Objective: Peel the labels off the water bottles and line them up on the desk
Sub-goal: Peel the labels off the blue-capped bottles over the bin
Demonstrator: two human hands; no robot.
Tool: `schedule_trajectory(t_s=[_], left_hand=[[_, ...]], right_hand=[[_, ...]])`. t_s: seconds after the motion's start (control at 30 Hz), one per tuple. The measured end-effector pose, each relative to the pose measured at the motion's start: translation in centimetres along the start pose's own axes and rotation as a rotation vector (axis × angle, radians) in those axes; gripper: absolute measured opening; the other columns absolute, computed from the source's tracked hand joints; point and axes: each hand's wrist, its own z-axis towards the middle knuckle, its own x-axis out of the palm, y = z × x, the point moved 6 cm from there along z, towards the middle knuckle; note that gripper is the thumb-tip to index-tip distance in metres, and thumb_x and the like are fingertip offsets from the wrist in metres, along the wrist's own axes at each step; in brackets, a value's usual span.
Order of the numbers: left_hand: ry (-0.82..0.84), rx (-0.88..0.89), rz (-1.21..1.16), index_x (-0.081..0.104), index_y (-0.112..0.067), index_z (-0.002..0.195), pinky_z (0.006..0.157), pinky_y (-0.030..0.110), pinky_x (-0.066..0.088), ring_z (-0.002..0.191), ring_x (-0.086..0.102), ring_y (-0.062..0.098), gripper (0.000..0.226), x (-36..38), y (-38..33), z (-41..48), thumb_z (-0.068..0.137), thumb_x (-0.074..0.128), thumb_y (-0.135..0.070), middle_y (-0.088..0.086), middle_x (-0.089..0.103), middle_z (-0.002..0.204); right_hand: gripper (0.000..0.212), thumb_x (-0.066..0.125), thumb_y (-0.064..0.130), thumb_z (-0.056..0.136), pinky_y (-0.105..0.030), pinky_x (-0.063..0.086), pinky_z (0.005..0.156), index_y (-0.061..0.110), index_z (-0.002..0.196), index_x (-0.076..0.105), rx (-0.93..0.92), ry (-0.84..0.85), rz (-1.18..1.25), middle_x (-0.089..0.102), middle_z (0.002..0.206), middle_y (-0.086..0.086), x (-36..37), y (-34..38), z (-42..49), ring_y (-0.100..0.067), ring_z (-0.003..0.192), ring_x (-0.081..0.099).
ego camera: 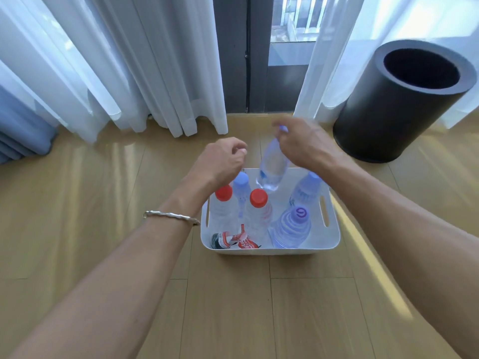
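A white plastic basket (334,237) stands on the wooden floor and holds several clear water bottles. Two have red caps (258,197), two have pale blue caps (308,189), and one has a purple-marked cap (299,213). Crumpled peeled labels (234,240) lie in the basket's near left corner. My right hand (303,143) grips a blue-capped bottle (272,167) by its neck, hanging over the basket's far edge. My left hand (223,158) hovers above the basket's far left, fingers curled with nothing seen in them.
A black round bin (396,104) stands on the floor to the right. White curtains (129,73) and a dark window frame (238,60) fill the back. A silver bracelet (171,216) is on my left wrist.
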Motion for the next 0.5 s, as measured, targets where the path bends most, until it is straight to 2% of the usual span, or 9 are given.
schedule_trajectory(t_s=[0.07, 0.13, 0.2, 0.27, 0.33, 0.4, 0.43, 0.47, 0.5], left_hand=[[-0.048, 0.031, -0.109, 0.054, -0.021, 0.133, 0.088, 0.020, 0.037, 0.114, 0.056, 0.013, 0.036, -0.6, -0.6, 0.1, 0.100, 0.043, -0.030, -0.001, 0.059, 0.131], [-0.054, 0.064, -0.268, 0.051, -0.023, 0.135, 0.089, 0.020, 0.037, 0.113, 0.054, 0.009, 0.037, -1.0, -1.2, 0.2, 0.101, 0.041, -0.034, -0.004, 0.058, 0.129], [-0.059, 0.127, -0.428, 0.054, -0.025, 0.120, 0.084, 0.021, 0.040, 0.099, 0.054, 0.006, 0.034, -1.5, -2.0, 0.0, 0.100, 0.034, -0.045, -0.007, 0.060, 0.111], [-0.073, 0.171, -0.505, 0.054, -0.020, 0.111, 0.082, 0.023, 0.041, 0.089, 0.055, 0.005, 0.046, -2.3, -2.3, -0.3, 0.097, 0.029, -0.056, -0.009, 0.059, 0.099], [-0.057, 0.196, -0.553, 0.055, -0.023, 0.123, 0.093, 0.028, 0.046, 0.105, 0.060, 0.006, 0.064, -3.0, -2.3, -0.6, 0.089, 0.031, -0.071, -0.008, 0.064, 0.113], [0.072, 0.246, -0.624, 0.059, -0.024, 0.123, 0.091, 0.030, 0.054, 0.106, 0.066, 0.011, 0.082, -3.3, -2.9, -1.0, 0.071, 0.038, -0.084, -0.004, 0.070, 0.113], [0.161, 0.241, -0.641, 0.061, -0.023, 0.121, 0.086, 0.030, 0.056, 0.102, 0.069, 0.014, 0.086, -3.1, -3.2, -1.1, 0.064, 0.043, -0.085, -0.002, 0.072, 0.109], [0.245, 0.215, -0.644, 0.061, -0.025, 0.119, 0.082, 0.031, 0.058, 0.099, 0.070, 0.016, 0.082, -2.9, -3.5, -1.3, 0.062, 0.048, -0.083, -0.002, 0.073, 0.106], [0.308, 0.180, -0.649, 0.062, -0.030, 0.116, 0.081, 0.034, 0.058, 0.097, 0.071, 0.017, 0.070, -2.6, -3.7, -1.5, 0.065, 0.055, -0.077, -0.003, 0.074, 0.104]], right_hand=[[0.032, 0.036, 0.021, 0.099, -0.035, 0.044, 0.089, 0.018, 0.121, 0.059, -0.078, -0.084, 0.075, 0.057, 0.124, -0.014, -2.7, 2.2, 0.3, -0.031, 0.111, 0.053], [0.035, 0.033, 0.026, 0.101, -0.031, 0.039, 0.092, 0.026, 0.128, 0.056, -0.171, -0.146, 0.123, 0.056, 0.122, -0.008, -4.6, 4.2, 0.3, -0.024, 0.114, 0.051], [0.037, 0.032, 0.031, 0.102, -0.026, 0.035, 0.090, 0.031, 0.135, 0.050, -0.238, -0.201, 0.184, 0.053, 0.115, -0.001, -5.9, 5.6, -0.1, -0.017, 0.109, 0.049], [0.037, 0.032, 0.032, 0.103, -0.025, 0.035, 0.086, 0.029, 0.137, 0.046, -0.254, -0.246, 0.298, 0.053, 0.110, 0.003, -6.5, 6.1, -0.6, -0.013, 0.101, 0.048], [0.035, 0.034, 0.031, 0.102, -0.027, 0.038, 0.081, 0.024, 0.135, 0.044, -0.249, -0.263, 0.434, 0.054, 0.103, 0.005, -6.4, 6.1, -0.7, -0.013, 0.095, 0.050], [0.034, 0.036, 0.030, 0.102, -0.024, 0.043, 0.083, 0.020, 0.134, 0.045, -0.239, -0.260, 0.542, 0.055, 0.101, 0.007, -6.1, 6.0, -0.9, -0.008, 0.093, 0.053], [0.033, 0.037, 0.029, 0.103, -0.015, 0.044, 0.080, 0.018, 0.133, 0.045, -0.234, -0.249, 0.583, 0.055, 0.098, 0.009, -5.8, 6.0, -1.0, 0.000, 0.089, 0.055], [0.032, 0.037, 0.028, 0.103, -0.004, 0.042, 0.072, 0.016, 0.131, 0.047, -0.224, -0.227, 0.619, 0.054, 0.094, 0.012, -5.5, 5.9, -1.0, 0.009, 0.082, 0.056], [0.029, 0.037, 0.026, 0.104, 0.000, 0.040, 0.065, 0.014, 0.127, 0.049, -0.212, -0.197, 0.663, 0.052, 0.092, 0.014, -5.0, 5.9, -1.0, 0.016, 0.076, 0.055]])
